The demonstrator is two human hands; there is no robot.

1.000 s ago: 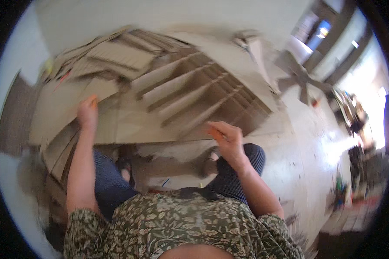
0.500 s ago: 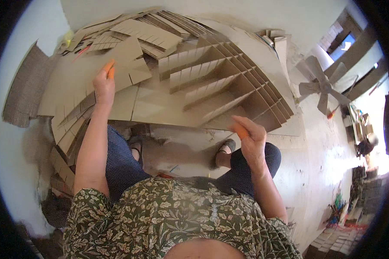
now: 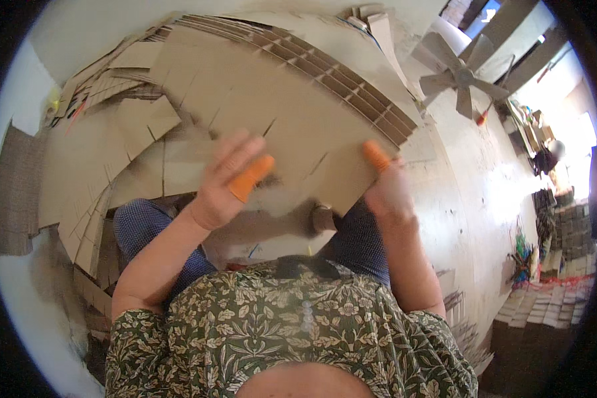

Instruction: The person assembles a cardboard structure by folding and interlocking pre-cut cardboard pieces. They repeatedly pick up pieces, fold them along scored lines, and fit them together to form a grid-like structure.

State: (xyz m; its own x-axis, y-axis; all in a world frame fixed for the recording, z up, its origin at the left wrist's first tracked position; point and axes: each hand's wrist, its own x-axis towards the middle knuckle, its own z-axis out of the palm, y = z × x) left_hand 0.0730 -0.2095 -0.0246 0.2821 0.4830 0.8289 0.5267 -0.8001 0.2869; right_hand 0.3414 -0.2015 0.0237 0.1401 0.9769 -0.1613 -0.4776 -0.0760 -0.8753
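Swung rightward since the earlier frame, my left hand (image 3: 225,182) spreads wide by the slotted cardboard sheet (image 3: 292,113), contact unclear, while my nearer right hand (image 3: 390,189) pinches its near-right end, long axis slanting far-left.

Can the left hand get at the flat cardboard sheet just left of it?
Probably yes: the left hand looks open, with nothing standing between it and the flat cardboard sheet, though blur hides whether it touches the larger sheet.
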